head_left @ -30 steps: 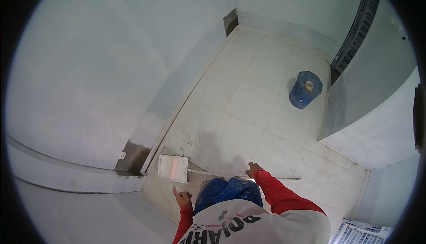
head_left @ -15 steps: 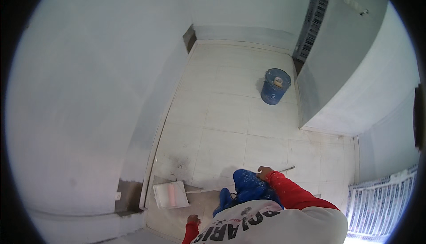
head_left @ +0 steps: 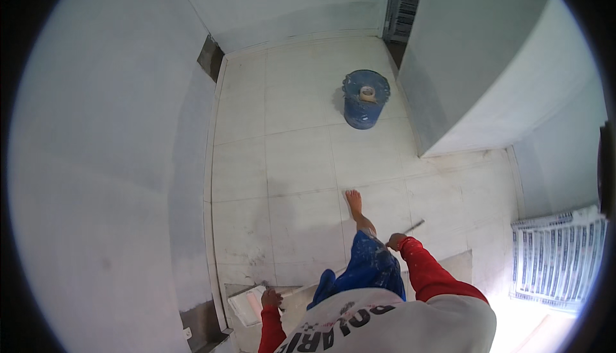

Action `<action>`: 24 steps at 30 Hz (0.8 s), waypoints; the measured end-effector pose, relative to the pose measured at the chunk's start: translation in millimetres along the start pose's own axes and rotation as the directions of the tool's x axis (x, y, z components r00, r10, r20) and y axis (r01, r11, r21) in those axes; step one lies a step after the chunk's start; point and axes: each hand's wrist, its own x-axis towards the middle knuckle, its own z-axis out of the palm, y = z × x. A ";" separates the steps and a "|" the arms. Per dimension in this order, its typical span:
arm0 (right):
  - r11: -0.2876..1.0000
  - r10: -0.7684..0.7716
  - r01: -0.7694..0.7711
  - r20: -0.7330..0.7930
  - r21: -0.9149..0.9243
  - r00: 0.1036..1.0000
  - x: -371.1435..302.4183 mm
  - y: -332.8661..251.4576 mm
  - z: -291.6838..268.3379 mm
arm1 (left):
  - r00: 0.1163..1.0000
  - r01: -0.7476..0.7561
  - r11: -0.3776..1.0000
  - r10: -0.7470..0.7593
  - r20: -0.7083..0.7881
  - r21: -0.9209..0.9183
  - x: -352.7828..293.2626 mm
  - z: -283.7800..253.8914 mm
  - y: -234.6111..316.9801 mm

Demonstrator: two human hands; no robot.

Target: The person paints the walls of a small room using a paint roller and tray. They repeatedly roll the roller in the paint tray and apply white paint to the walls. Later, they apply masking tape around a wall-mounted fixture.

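Note:
My right hand [head_left: 396, 241] is closed around the thin pole [head_left: 417, 226] of a paint roller, whose dark end sticks out past my fist. Behind my blue shorts the pole slants down to the left. Its pink roller head [head_left: 255, 302] lies on a white flat tray [head_left: 239, 305] on the floor, beside the left wall. Over the tray's right edge hangs my left hand [head_left: 271, 299], partly covering tray and roller. Its fingers look loosely bent and a little apart, and I see nothing held in them.
A paint-stained blue bucket [head_left: 364, 114] stands ahead, with a roll of tape [head_left: 367, 93] on its lid. My bare foot [head_left: 354, 200] is on the pale tiled floor [head_left: 298, 160]. A wall corner [head_left: 421, 155] juts in at right; a white slatted panel [head_left: 557, 257] lies beyond.
My bare foot has come into view ahead. The bucket appears further left and higher. My left hand has shifted from below the tray to over its edge; my right hand still grips the pole.

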 end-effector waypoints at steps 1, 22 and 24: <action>0.997 -0.018 0.024 0.074 -0.075 0.997 32.0 8.8 -9.7 | 0.999 -0.006 0.962 -0.006 0.043 0.273 3.8 11.7 12.4; 0.938 0.248 -0.072 -0.515 0.338 0.821 479.0 4.5 -590.1 | 0.920 0.392 0.896 -0.383 0.083 -0.209 56.7 209.1 365.8; 0.979 0.189 -0.111 -0.563 0.171 0.805 500.3 54.7 -591.3 | 0.936 0.348 0.933 -0.340 0.095 -0.091 74.8 203.2 352.7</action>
